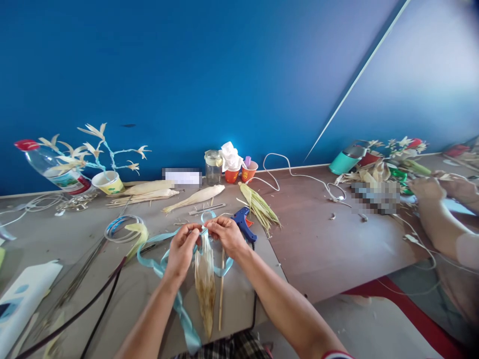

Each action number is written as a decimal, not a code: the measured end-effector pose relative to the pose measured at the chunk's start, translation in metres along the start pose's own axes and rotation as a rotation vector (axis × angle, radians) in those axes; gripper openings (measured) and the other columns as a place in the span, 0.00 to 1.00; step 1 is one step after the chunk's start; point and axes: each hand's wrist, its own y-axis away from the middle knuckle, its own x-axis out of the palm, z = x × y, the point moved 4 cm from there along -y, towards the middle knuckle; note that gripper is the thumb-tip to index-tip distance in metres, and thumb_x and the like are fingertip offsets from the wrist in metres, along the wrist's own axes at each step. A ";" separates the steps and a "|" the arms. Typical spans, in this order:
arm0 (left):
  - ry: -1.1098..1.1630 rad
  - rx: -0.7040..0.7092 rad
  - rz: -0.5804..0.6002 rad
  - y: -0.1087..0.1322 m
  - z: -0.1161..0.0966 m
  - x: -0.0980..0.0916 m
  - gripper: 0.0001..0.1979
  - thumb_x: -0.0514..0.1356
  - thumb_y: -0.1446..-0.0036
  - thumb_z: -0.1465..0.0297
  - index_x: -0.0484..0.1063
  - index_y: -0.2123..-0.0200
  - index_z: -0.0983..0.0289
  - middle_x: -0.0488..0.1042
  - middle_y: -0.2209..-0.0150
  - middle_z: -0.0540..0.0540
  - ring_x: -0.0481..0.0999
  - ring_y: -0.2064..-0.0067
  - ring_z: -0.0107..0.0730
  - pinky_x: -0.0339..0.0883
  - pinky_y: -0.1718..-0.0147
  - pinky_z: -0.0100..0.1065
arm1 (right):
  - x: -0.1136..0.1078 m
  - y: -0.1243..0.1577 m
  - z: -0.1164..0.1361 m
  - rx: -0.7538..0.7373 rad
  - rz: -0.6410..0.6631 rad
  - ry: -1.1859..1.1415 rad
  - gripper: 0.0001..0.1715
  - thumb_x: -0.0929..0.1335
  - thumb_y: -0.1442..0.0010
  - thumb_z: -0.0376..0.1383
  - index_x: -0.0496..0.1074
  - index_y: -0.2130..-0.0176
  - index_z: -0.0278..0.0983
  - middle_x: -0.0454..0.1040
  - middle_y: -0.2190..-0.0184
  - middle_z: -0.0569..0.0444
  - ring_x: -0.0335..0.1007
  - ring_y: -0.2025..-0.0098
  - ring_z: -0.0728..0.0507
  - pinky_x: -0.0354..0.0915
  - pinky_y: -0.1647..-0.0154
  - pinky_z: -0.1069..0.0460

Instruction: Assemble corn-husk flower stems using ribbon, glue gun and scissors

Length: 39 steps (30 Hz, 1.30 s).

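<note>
In front of me hangs a dried corn husk (205,289), its pale top between my hands and its browner tip toward my lap. A light blue ribbon (189,324) crosses the husk's top and trails in loops to both sides. My left hand (182,252) is closed, thumb and fingers pinching the ribbon at the husk's top. My right hand (227,235) pinches the ribbon close beside it. Just beyond my right hand lies a blue glue gun (244,223). A thin stick (221,294) lies right of the husk.
Husks (196,198) and a green husk bundle (258,204) lie farther back. A yellow cup (108,183) with husk flowers and a plastic bottle (62,167) stand left. Wires (123,228) lie near my left arm. At right, another person's hands (426,192) work.
</note>
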 end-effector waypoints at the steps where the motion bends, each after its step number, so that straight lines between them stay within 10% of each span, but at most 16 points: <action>1: 0.048 -0.006 -0.036 -0.001 0.002 -0.003 0.12 0.58 0.48 0.60 0.71 0.66 0.63 0.70 0.74 0.49 0.65 0.73 0.26 0.58 0.72 0.29 | 0.000 0.000 0.001 0.003 0.000 0.001 0.13 0.73 0.58 0.42 0.72 0.77 0.34 0.65 0.83 0.60 0.52 0.81 0.54 0.48 0.78 0.55; 11: -0.134 -0.032 0.129 -0.002 -0.003 0.005 0.15 0.61 0.51 0.57 0.71 0.76 0.64 0.65 0.80 0.47 0.63 0.75 0.27 0.56 0.73 0.29 | 0.001 -0.001 0.001 -0.033 0.041 0.143 0.13 0.71 0.56 0.42 0.72 0.77 0.33 0.63 0.84 0.60 0.50 0.80 0.54 0.47 0.78 0.55; 39: -0.276 0.055 0.047 -0.004 0.002 0.006 0.13 0.60 0.51 0.60 0.68 0.77 0.64 0.63 0.81 0.46 0.60 0.77 0.26 0.54 0.76 0.28 | -0.006 -0.007 0.000 -0.039 0.093 0.054 0.11 0.70 0.57 0.40 0.72 0.74 0.34 0.64 0.82 0.60 0.53 0.81 0.54 0.50 0.78 0.56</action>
